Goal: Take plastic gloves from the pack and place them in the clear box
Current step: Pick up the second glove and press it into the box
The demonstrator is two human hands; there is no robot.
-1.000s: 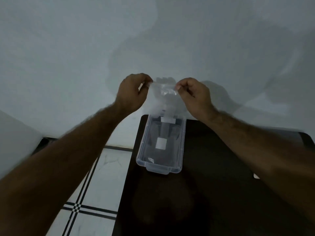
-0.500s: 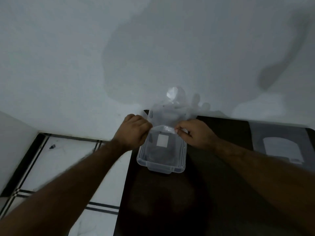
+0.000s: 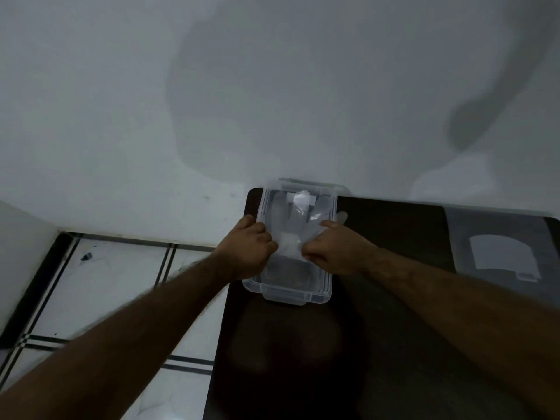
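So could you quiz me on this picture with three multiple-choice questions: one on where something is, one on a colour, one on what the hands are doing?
1. Where does the clear box sit?
A. At the table's far left corner, by the wall
B. On the tiled floor
C. In the table's middle

2. What colour is the table top?
A. White
B. Very dark, near black
C. Bright red

3. What are the hands doing?
A. Resting flat on the table
B. Both pinching a thin plastic glove over the box
C. Hanging empty

Answers:
1. A: the box reaches the table's far edge.
2. B: it looks almost black beside the pale floor tiles.
3. B: the left hand and the right hand are both closed on it.
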